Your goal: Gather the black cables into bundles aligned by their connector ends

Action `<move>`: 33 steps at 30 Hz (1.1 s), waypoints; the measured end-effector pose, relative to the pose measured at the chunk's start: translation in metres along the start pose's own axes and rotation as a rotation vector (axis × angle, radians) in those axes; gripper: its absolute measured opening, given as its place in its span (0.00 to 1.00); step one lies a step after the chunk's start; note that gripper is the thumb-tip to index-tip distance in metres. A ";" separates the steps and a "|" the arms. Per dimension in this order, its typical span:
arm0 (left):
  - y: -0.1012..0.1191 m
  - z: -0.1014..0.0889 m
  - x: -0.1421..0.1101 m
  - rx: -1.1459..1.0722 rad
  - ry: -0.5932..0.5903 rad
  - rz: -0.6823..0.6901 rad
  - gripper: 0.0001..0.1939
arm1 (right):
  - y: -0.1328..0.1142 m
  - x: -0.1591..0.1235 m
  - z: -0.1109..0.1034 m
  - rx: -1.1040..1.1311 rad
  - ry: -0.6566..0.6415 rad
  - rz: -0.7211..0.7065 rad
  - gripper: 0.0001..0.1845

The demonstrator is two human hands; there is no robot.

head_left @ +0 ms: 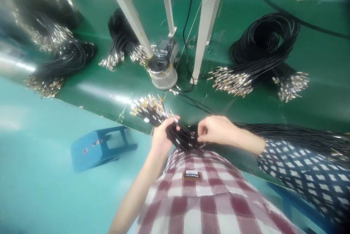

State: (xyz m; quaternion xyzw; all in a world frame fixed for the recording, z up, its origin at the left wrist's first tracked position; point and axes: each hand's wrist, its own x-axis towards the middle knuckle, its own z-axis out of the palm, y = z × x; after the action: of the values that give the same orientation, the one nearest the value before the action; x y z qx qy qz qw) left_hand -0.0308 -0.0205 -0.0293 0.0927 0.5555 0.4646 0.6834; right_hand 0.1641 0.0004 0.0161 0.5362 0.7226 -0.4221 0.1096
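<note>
A thick bundle of black cables (182, 137) lies against my checked apron at the edge of the green work surface, its many metal-tipped ends fanned toward the upper left. My left hand (163, 135) is wrapped around this bundle just below the tips, thumb on top. Beside the bundle's right part, my right hand (216, 130) has its fingers curled in a pinch; whatever is between them is hidden. Just beyond the cable tips stands a small grey-white machine (164, 66) with a dark round top and a clear cover.
Coiled black cables (265, 51) lie at the back right, and more cable bundles (123, 41) at the back left. Pale metal legs (205, 26) rise behind the machine. Long cables (290, 133) stretch off to the right. A blue stool (95, 148) is on the floor at left.
</note>
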 end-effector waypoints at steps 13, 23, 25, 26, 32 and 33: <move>0.005 0.002 -0.001 0.037 -0.027 -0.060 0.13 | -0.004 0.013 0.026 0.346 0.201 -0.237 0.10; 0.007 0.002 0.003 0.005 0.009 -0.085 0.14 | 0.038 -0.001 0.027 0.317 0.021 -0.147 0.05; 0.007 0.002 0.004 -0.005 0.011 -0.098 0.13 | 0.033 0.001 0.033 0.327 0.117 -0.225 0.09; 0.007 0.002 0.004 -0.008 0.008 -0.098 0.13 | 0.028 0.002 0.037 0.320 0.172 -0.275 0.10; 0.007 -0.001 0.007 -0.102 -0.116 -0.056 0.15 | 0.007 0.010 0.044 0.524 0.295 -0.225 0.15; 0.007 -0.002 0.007 -0.109 -0.127 -0.039 0.16 | 0.003 0.012 0.041 0.606 0.308 -0.197 0.16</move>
State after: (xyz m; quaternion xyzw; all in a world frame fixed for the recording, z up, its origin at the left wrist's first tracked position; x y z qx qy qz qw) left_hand -0.0360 -0.0121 -0.0305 0.0738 0.4864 0.4739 0.7303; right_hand 0.1501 -0.0211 -0.0183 0.5294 0.6207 -0.5403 -0.2060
